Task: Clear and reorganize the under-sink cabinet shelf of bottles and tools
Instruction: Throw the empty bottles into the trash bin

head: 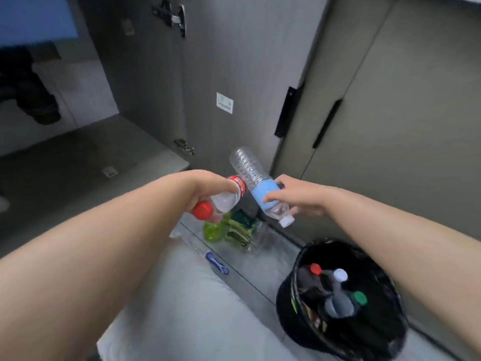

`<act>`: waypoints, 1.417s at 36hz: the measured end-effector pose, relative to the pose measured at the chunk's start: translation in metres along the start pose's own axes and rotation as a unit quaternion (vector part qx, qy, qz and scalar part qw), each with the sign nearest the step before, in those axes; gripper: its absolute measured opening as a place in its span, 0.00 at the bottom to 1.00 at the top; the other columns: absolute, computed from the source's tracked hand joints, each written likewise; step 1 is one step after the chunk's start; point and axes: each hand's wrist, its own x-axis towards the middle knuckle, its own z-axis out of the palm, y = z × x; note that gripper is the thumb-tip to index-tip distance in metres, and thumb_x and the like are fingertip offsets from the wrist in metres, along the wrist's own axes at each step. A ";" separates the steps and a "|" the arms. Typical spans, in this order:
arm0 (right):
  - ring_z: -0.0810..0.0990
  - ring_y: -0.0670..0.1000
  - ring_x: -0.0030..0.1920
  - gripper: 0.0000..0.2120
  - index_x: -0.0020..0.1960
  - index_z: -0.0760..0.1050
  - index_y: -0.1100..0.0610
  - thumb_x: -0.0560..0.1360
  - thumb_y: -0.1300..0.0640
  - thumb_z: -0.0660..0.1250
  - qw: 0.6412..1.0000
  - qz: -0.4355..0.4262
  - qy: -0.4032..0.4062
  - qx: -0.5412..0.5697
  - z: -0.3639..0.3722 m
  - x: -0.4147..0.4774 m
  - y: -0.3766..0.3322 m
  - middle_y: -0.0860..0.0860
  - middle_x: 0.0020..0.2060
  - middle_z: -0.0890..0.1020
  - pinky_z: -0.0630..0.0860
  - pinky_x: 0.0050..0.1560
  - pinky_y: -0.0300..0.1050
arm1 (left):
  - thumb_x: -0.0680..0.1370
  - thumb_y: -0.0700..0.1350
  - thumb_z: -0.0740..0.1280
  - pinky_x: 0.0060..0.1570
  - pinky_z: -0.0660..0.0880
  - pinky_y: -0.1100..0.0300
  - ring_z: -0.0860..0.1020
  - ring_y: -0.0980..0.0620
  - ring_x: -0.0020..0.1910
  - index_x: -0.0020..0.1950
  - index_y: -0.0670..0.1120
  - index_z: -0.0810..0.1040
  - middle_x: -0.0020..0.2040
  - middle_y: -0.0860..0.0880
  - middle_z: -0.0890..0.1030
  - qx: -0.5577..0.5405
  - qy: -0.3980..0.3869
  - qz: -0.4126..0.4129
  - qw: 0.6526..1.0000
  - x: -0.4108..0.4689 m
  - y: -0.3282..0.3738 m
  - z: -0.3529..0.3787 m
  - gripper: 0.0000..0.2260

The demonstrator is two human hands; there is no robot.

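Head view. I count two bottles in hand. My left hand (208, 190) has its fingers curled round the shoulder of a clear bottle with a red label (229, 195); its red cap points toward me and to the left. My right hand (296, 196) grips a clear bottle with a pale blue label (263, 190) at the label, thumb on the near side. This one is tilted, with its ribbed base up and away and its white cap down toward me. The two bottles hang side by side above the floor, just right of the cabinet opening. I cannot tell whether they touch.

Below them, on the floor, lies one clear bottle with green lid and label (226, 230), and something clear beside it that is too blurred to count. One blue clip (217, 263) lies nearer to me.

At near right stands one black lined bin (286, 311). Inside it I count three caps: one red, one white and one green, on bottles lying among dark rubbish.

The floor (260, 272) is pale grey tile with a dark joint line. The cabinet shelf (78, 157) is dark grey, at far left, with a dark drain pipe (36, 100) above it. One open cabinet door (213, 74) stands behind the bottles with two metal hinges on it. To the right are two closed grey doors with black handles.
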 end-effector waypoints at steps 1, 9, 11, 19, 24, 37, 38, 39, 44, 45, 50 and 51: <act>0.81 0.54 0.46 0.27 0.60 0.69 0.50 0.66 0.45 0.74 1.000 0.016 -0.007 -0.011 -0.011 -0.013 0.012 0.61 0.60 0.79 0.80 0.53 0.55 | 0.77 0.50 0.72 0.47 0.84 0.49 0.83 0.42 0.40 0.53 0.43 0.73 0.53 0.37 0.81 0.010 0.000 0.001 1.000 -0.004 0.005 0.014 0.14; 0.83 0.50 0.38 0.24 0.61 0.67 0.54 0.71 0.52 0.75 0.990 0.126 -0.007 -0.062 -0.080 -0.114 0.106 0.56 0.48 0.80 0.84 0.44 0.50 | 0.77 0.52 0.72 0.47 0.83 0.47 0.82 0.42 0.35 0.48 0.44 0.74 0.45 0.40 0.82 -0.004 -0.020 0.062 0.998 -0.014 0.013 0.117 0.13; 0.81 0.52 0.35 0.25 0.61 0.66 0.55 0.72 0.52 0.75 0.978 0.173 -0.026 -0.110 -0.086 -0.134 0.122 0.57 0.42 0.80 0.79 0.36 0.45 | 0.77 0.53 0.72 0.52 0.81 0.46 0.82 0.43 0.35 0.53 0.42 0.75 0.47 0.38 0.83 -0.023 -0.032 0.066 0.997 -0.010 -0.001 0.126 0.16; 0.80 0.58 0.40 0.22 0.54 0.77 0.62 0.71 0.46 0.74 0.932 0.264 -0.105 -0.226 -0.053 -0.136 0.166 0.60 0.44 0.80 0.80 0.39 0.46 | 0.77 0.55 0.72 0.52 0.78 0.49 0.77 0.45 0.35 0.60 0.37 0.73 0.40 0.36 0.83 -0.036 -0.111 0.055 0.992 -0.005 -0.012 0.137 0.24; 0.83 0.56 0.39 0.28 0.51 0.77 0.60 0.66 0.37 0.76 0.933 0.235 -0.022 -0.271 0.007 -0.102 0.185 0.56 0.46 0.82 0.82 0.38 0.46 | 0.74 0.45 0.71 0.48 0.76 0.49 0.77 0.46 0.33 0.62 0.39 0.74 0.46 0.37 0.80 -0.009 -0.123 0.051 0.991 -0.006 -0.015 0.140 0.19; 0.80 0.58 0.56 0.19 0.60 0.75 0.60 0.76 0.48 0.68 0.951 0.200 0.042 -0.230 0.079 -0.053 0.215 0.57 0.56 0.81 0.77 0.53 0.47 | 0.77 0.41 0.73 0.48 0.84 0.52 0.85 0.44 0.53 0.60 0.44 0.78 0.57 0.40 0.83 -0.069 -0.095 0.065 0.991 0.012 -0.017 0.134 0.12; 0.79 0.58 0.57 0.22 0.63 0.73 0.60 0.76 0.47 0.69 0.953 0.200 0.042 -0.222 0.079 -0.052 0.215 0.57 0.58 0.80 0.77 0.56 0.48 | 0.77 0.41 0.73 0.47 0.84 0.52 0.85 0.44 0.53 0.61 0.45 0.77 0.57 0.40 0.83 -0.071 -0.093 0.061 0.991 0.013 -0.017 0.133 0.13; 0.79 0.58 0.59 0.24 0.65 0.72 0.60 0.75 0.47 0.70 0.956 0.197 0.041 -0.214 0.078 -0.052 0.215 0.57 0.59 0.79 0.77 0.59 0.48 | 0.77 0.41 0.73 0.46 0.84 0.53 0.85 0.44 0.53 0.62 0.45 0.77 0.57 0.41 0.83 -0.071 -0.092 0.057 0.992 0.013 -0.016 0.133 0.14; 0.80 0.57 0.57 0.26 0.64 0.72 0.58 0.71 0.48 0.73 0.964 0.194 0.003 -0.183 0.071 -0.055 0.213 0.56 0.58 0.80 0.78 0.60 0.49 | 0.77 0.44 0.74 0.46 0.83 0.54 0.85 0.45 0.54 0.64 0.47 0.77 0.59 0.43 0.81 -0.082 -0.100 0.061 0.990 0.014 -0.011 0.134 0.17; 0.80 0.57 0.55 0.24 0.63 0.72 0.57 0.72 0.48 0.72 0.965 0.200 -0.002 -0.172 0.069 -0.057 0.212 0.56 0.56 0.81 0.78 0.59 0.49 | 0.77 0.45 0.74 0.47 0.83 0.54 0.85 0.45 0.54 0.65 0.47 0.77 0.60 0.42 0.81 -0.090 -0.102 0.065 0.989 0.014 -0.010 0.135 0.17; 0.77 0.55 0.38 0.13 0.55 0.78 0.61 0.75 0.55 0.65 0.977 0.181 0.074 -0.090 0.044 -0.063 0.194 0.56 0.42 0.81 0.75 0.41 0.45 | 0.78 0.44 0.72 0.51 0.83 0.51 0.85 0.43 0.54 0.62 0.43 0.79 0.60 0.39 0.82 -0.144 -0.126 0.084 0.978 0.011 -0.005 0.138 0.14; 0.78 0.55 0.39 0.11 0.52 0.79 0.61 0.77 0.55 0.64 0.982 0.159 0.102 -0.025 0.038 -0.065 0.188 0.56 0.42 0.81 0.76 0.41 0.47 | 0.78 0.44 0.72 0.51 0.83 0.51 0.85 0.43 0.54 0.61 0.43 0.80 0.59 0.39 0.82 -0.150 -0.130 0.090 0.976 0.010 -0.004 0.139 0.13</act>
